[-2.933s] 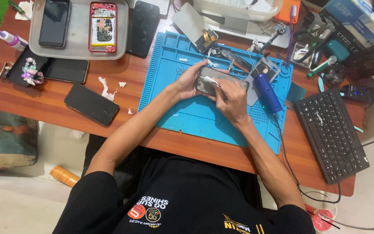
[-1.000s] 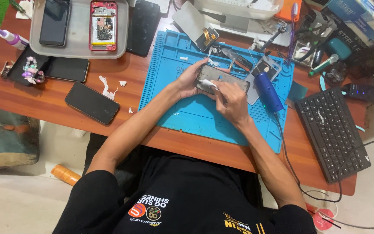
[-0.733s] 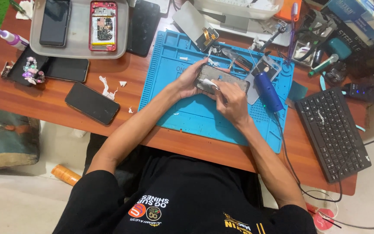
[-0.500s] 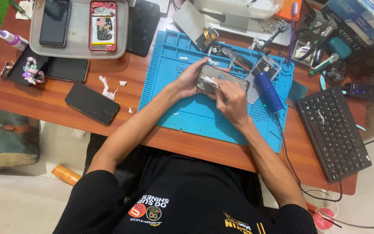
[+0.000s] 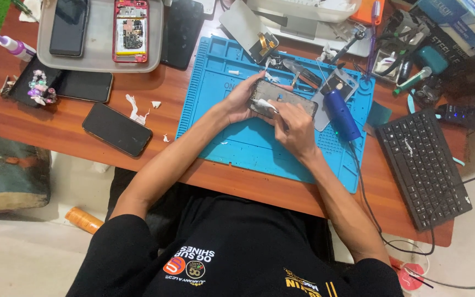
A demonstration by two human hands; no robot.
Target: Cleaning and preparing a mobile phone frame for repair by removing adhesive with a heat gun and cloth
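**Opened phone held over the blue mat**

A black slab phone (image 5: 117,129) lies on the brown wooden desk (image 5: 61,121). On the blue silicone work mat (image 5: 248,143), the left hand (image 5: 241,100) grips the opened dark phone body (image 5: 281,98) by its end, fingers curled. The right hand (image 5: 297,129) pinches a small white strip (image 5: 263,103) against it. A black keyboard (image 5: 424,165) sits at the right.

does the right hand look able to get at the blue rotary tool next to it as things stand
Probably yes. The blue rotary tool lies on the blue mat just beside the right hand, with nothing between them, though that hand is busy on the opened phone held by the left hand.
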